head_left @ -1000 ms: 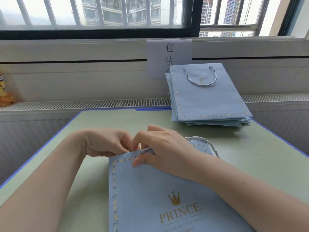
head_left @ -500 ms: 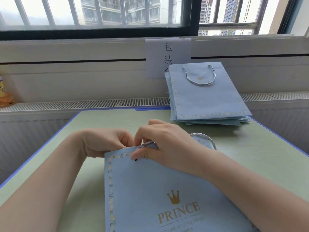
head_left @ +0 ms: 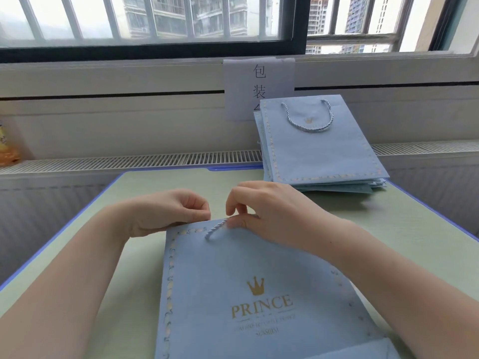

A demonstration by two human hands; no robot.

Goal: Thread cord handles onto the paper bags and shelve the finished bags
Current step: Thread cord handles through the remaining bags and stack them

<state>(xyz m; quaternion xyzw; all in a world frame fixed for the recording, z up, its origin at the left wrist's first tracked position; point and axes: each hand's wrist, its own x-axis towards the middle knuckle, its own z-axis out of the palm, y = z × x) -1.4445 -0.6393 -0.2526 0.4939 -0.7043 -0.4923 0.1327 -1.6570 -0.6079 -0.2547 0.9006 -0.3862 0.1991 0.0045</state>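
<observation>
On the green table point(head_left: 388, 229), a flat blue paper bag point(head_left: 246, 294) is lying while the right hand point(head_left: 272, 216) is pinching its cord point(head_left: 215, 229) and the left hand point(head_left: 176, 211) is gripping the top edge; a finished stack point(head_left: 324, 151) is waiting behind, seemingly unshelved.

You are seated at a small packing station set up by a window in what looks like an office or classroom. A pale green desk point(head_left: 388, 229) with a blue edge is pushed against a long radiator grille point(head_left: 129, 160) under the sill. A paper sign point(head_left: 259, 81) with handwritten Chinese characters is taped to the wall, and a stack of finished bags point(head_left: 318, 151) leans beneath it. Beyond the barred window point(head_left: 155, 19) you see high-rise apartment blocks.
</observation>
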